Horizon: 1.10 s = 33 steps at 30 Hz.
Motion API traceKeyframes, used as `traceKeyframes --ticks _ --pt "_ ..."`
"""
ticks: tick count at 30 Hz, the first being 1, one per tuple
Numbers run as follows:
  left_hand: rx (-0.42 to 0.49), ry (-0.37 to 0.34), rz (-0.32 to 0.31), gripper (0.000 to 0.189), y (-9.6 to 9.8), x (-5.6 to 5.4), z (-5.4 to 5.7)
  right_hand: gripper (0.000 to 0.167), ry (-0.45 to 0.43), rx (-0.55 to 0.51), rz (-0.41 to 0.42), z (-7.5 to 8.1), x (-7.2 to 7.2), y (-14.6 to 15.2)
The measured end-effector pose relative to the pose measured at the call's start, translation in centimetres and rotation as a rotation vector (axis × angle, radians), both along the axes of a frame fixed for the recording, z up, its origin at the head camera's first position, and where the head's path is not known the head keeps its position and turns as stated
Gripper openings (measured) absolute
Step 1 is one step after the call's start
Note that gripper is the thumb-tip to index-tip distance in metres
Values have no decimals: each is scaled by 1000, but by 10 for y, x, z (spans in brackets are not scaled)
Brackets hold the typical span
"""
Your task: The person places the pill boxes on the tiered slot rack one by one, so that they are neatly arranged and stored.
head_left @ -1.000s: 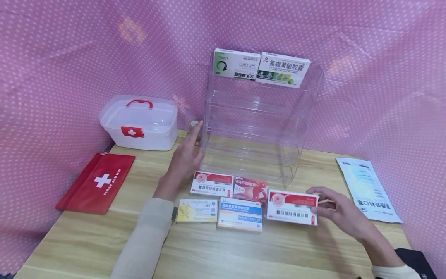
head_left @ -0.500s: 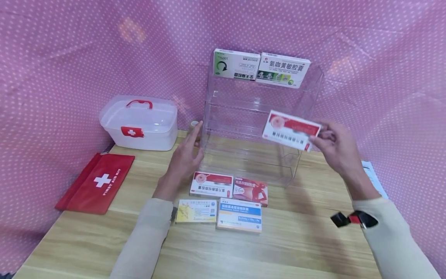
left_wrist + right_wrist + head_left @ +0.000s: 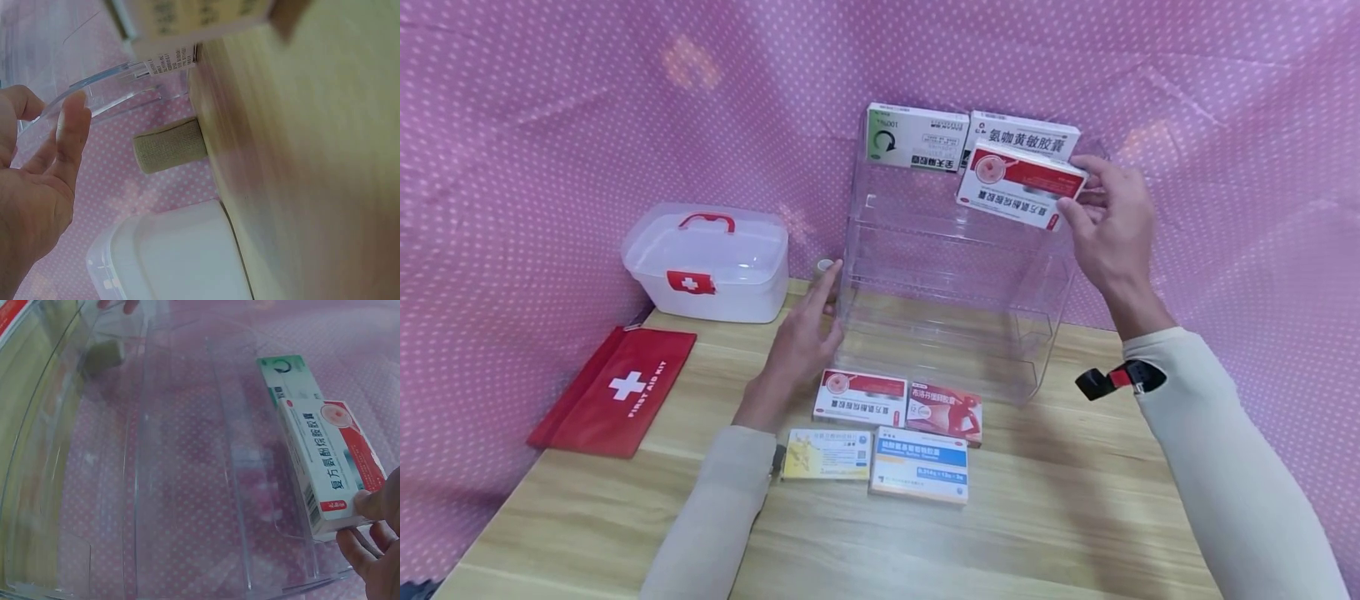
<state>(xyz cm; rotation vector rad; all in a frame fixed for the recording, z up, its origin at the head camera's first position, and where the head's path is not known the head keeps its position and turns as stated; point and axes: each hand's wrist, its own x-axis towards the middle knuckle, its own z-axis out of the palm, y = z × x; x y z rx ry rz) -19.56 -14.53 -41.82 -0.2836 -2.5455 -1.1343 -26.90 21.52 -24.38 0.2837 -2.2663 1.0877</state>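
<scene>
Red-white box (image 3: 1021, 184) pinched by right hand (image 3: 1108, 223) at clear rack (image 3: 955, 283) top edge | left hand (image 3: 801, 346) relaxed, touching rack's side

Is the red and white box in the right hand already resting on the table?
No, the right hand holds the red and white box up at the top tier of the clear shelf rack.

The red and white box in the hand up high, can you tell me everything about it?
The box is a flat cardboard carton, white with a red band, a round pinkish picture and dark printed characters. It looks closed and undamaged. The right hand pinches its right end, holding it in the air, slightly tilted, at the top of the clear shelf, in front of the green and white boxes standing there.
</scene>
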Motion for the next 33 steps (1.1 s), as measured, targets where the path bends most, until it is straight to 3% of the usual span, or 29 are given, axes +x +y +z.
traceKeyframes --ticks 11,19,23,26,33 --pt "-13 23 -4 99 0 -1 -1 52 64 95 -40 -17 -21 -16" --pt "-29 30 3 98 -1 -1 0 51 -34 198 -11 -21 -27 -45" --pt "-19 29 -6 99 0 -3 0 51 -76 174 15 -26 -31 -62" --pt "-18 33 -7 99 0 -3 0 51 -78 127 60 -26 -34 -75" --pt "-26 58 -7 97 -1 -2 -1 52 -87 200 109 -25 -36 -101"
